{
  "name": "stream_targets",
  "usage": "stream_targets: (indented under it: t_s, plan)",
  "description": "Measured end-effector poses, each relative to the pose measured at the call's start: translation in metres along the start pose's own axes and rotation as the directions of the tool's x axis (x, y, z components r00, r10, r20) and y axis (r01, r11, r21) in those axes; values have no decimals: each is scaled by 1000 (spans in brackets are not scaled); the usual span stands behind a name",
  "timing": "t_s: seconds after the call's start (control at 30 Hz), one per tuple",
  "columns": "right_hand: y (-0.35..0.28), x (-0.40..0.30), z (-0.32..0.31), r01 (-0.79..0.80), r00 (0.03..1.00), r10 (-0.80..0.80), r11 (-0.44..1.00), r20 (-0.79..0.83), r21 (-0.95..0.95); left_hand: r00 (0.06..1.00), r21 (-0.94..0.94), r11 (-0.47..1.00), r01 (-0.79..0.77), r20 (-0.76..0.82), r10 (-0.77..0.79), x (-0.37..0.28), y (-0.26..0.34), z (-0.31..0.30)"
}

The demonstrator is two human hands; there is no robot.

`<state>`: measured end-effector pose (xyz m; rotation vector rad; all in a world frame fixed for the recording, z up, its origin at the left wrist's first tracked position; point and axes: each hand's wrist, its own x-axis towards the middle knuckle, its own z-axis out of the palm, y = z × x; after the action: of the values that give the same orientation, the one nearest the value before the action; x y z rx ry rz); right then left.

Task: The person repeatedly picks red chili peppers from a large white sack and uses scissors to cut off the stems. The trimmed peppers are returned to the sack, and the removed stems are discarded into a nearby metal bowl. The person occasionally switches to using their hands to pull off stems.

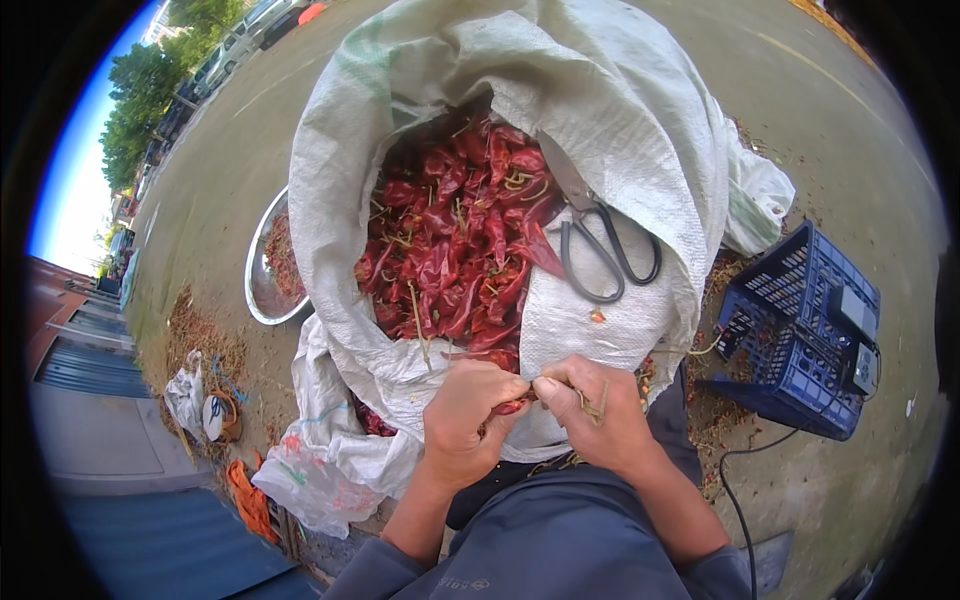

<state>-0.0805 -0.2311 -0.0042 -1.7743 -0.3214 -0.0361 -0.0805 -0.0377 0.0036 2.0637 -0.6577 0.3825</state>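
Between me and the ground stands a white woven sack (pixel 330 225) with its rim rolled down, full of dried red chili peppers (pixel 450 232). My left hand (pixel 472 412) grips a red chili (pixel 511 407), mostly covered by the fingers, over the sack's near edge. Pressed close to it, my right hand (pixel 596 409) pinches at the chili's end, and thin dry stems (pixel 598 409) stick out between its fingers. Black-handled scissors (pixel 589 202) lie on the folded sack rim at the right, blades partly over the peppers.
A metal basin (pixel 259 292) with red bits sits left of the sack. To the right, a blue plastic crate (pixel 795 337) lies with small devices and a black cable (pixel 731 495). Plastic bags (pixel 319 480), an orange cloth (pixel 251 499) and a tape roll (pixel 221 416) are at lower left.
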Motion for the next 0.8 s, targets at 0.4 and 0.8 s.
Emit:
stream_targets:
  t_s: [0.4,0.8]
  plan:
    - [4,-13,9,-139,981,187,874,-58,465,982,-86,979,185,53,-181,0,15,13]
    - [11,-6,-56,-109,971,-6,880,-241,-462,913,-562,727,394,153,-377,-25,-2,30]
